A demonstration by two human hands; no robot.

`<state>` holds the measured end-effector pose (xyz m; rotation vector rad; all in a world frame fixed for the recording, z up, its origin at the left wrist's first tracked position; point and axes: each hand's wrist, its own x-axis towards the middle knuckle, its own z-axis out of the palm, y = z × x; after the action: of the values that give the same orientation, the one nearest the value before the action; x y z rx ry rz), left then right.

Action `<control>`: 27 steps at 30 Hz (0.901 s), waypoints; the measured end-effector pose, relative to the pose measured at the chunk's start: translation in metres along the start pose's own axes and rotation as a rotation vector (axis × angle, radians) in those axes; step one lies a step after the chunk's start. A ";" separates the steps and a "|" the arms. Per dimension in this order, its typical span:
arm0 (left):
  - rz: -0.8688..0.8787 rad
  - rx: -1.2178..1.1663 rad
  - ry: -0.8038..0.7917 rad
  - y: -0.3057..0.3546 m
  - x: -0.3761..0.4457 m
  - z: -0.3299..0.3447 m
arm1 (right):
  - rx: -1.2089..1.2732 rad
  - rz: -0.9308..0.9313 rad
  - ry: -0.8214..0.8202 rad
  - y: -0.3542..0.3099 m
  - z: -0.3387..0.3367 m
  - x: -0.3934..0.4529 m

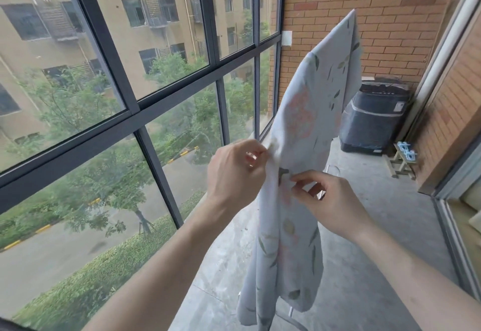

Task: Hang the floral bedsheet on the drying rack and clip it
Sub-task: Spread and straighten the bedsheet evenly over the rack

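Left hand: fingers curled, pinching the near edge of the floral bedsheet between thumb and fingertips. Right hand: thumb and index finger pinching the same sheet just below and right of the left hand; other fingers loosely curled, carrying nothing else. The 2 hands are close together but apart, with a fold of fabric between them.

Bedsheet is pale blue-grey with pink blossoms and green leaves. It hangs draped from a high point at upper right down past both hands to near the floor. The drying rack is mostly hidden under the fabric; only thin metal parts show at the bottom hem, probably its leg or base.

Blue clothes clips lie on a small wooden stool by the brick wall, well apart from the sheet. A dark covered washing machine stands in the corner; it has a label, too small to read. Dark-framed windows on the left.
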<state>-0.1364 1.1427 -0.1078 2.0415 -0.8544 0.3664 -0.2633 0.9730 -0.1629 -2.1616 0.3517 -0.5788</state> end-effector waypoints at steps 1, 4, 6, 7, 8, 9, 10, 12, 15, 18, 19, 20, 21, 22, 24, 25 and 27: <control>-0.012 -0.058 0.051 0.000 0.003 -0.008 | -0.001 0.005 0.040 0.002 -0.002 0.003; -0.068 -0.180 0.215 0.009 0.022 -0.037 | 0.031 -0.008 0.108 0.011 -0.010 0.013; -0.106 -0.167 0.205 0.019 0.032 -0.050 | 0.039 -0.017 0.103 0.017 -0.014 0.021; -0.117 -0.140 0.152 0.025 0.032 -0.049 | 0.045 -0.020 0.090 0.021 -0.018 0.024; -0.125 -0.116 0.085 0.033 0.028 -0.041 | 0.054 -0.028 0.074 0.026 -0.023 0.028; -0.128 -0.081 0.014 0.038 0.020 -0.032 | 0.057 -0.030 0.061 0.029 -0.026 0.030; -0.129 -0.024 -0.038 0.045 0.011 -0.021 | 0.056 -0.038 0.044 0.033 -0.031 0.033; -0.141 0.126 -0.068 0.049 -0.004 0.003 | 0.047 -0.061 0.018 0.038 -0.039 0.039; -0.206 0.264 0.051 0.047 -0.009 0.031 | 0.048 -0.098 -0.039 0.050 -0.057 0.051; -0.267 0.287 0.107 0.041 -0.014 0.038 | 0.050 -0.132 -0.089 0.058 -0.065 0.062; -0.290 0.313 0.110 0.041 -0.018 0.042 | 0.043 -0.142 -0.112 0.061 -0.067 0.065; -0.309 0.341 0.109 0.042 -0.023 0.045 | 0.038 -0.152 -0.137 0.064 -0.068 0.069; -0.324 0.370 0.105 0.043 -0.027 0.049 | 0.036 -0.159 -0.161 0.066 -0.067 0.071; -0.342 0.395 0.115 0.046 -0.032 0.053 | 0.036 -0.174 -0.196 0.069 -0.067 0.074; -0.370 0.396 0.128 0.049 -0.037 0.057 | 0.027 -0.191 -0.232 0.072 -0.063 0.079; -0.373 0.392 0.138 0.050 -0.038 0.058 | 0.027 -0.195 -0.241 0.073 -0.062 0.082; -0.388 0.386 0.178 0.057 -0.041 0.054 | 0.042 -0.211 -0.252 0.072 -0.064 0.086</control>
<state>-0.2087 1.0946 -0.1260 2.4236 -0.2780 0.5139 -0.2263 0.8496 -0.1620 -2.2133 -0.0249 -0.4178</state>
